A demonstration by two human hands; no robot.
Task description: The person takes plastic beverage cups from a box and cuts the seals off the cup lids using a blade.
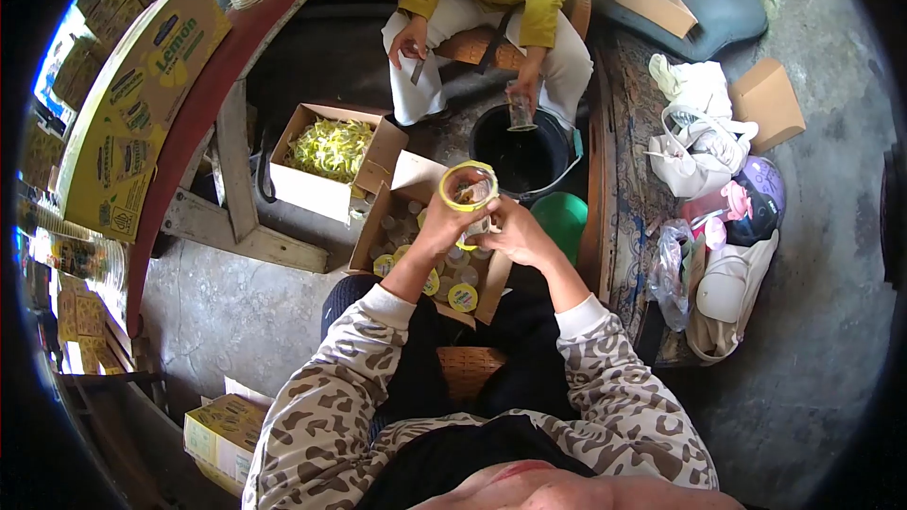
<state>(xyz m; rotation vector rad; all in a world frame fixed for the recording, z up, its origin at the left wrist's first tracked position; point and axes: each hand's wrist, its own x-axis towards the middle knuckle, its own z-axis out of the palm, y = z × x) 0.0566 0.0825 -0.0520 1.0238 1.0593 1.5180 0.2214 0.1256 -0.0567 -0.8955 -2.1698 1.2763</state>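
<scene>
My left hand (444,224) is closed around a clear plastic cup (470,187) with a yellow rim, held over an open carton. From the other side, my right hand (518,234) grips the lower part of the same cup, its fingertips partly hidden. A bit of yellow shows just below the cup between my hands; I cannot make out what it is. Beneath my hands, the carton (493,285) holds several clear cups, some with round yellow printed lids (463,297).
Opposite sits a person in a yellow top, with a thin blade-like tool (417,72) and a clear cup (521,113) above a black bucket (480,153). Nearby are a box (312,191) of yellow strips, a green basin (561,225), a red-edged table (194,99) and bags (726,285).
</scene>
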